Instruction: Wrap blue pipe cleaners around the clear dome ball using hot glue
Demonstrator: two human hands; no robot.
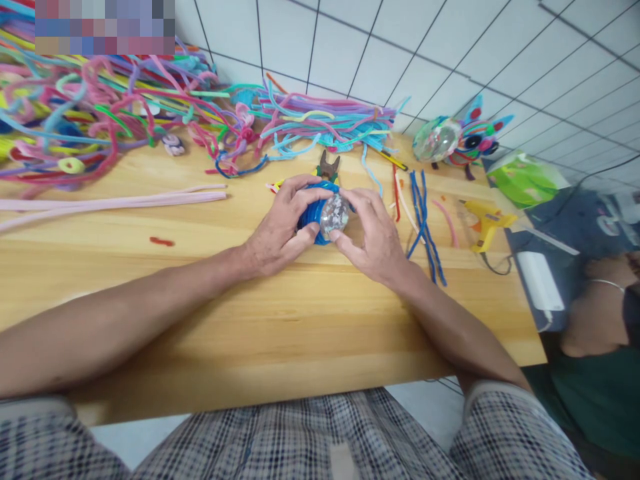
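Note:
Between my two hands is a round piece wrapped in blue pipe cleaner [311, 212], with a clear, shiny ball [335, 215] at its right side. My left hand [285, 230] curls its fingers and thumb round the blue wrapped part. The fingers and thumb of my right hand [373, 233] press on the clear ball from the right. Just behind the piece lie pliers [329, 167] with dark jaws pointing away from me. Blue pipe cleaners [424, 223] rest on the table to the right of my right hand.
Piles of coloured pipe cleaners [325, 120] line the table's back. Pale pink strips [190, 197] and a short red piece [162, 241] lie left. Rightward are a yellow glue gun [487, 223], a colourful animal figure [473, 141], a white box [540, 280] and another person's arm [597, 310].

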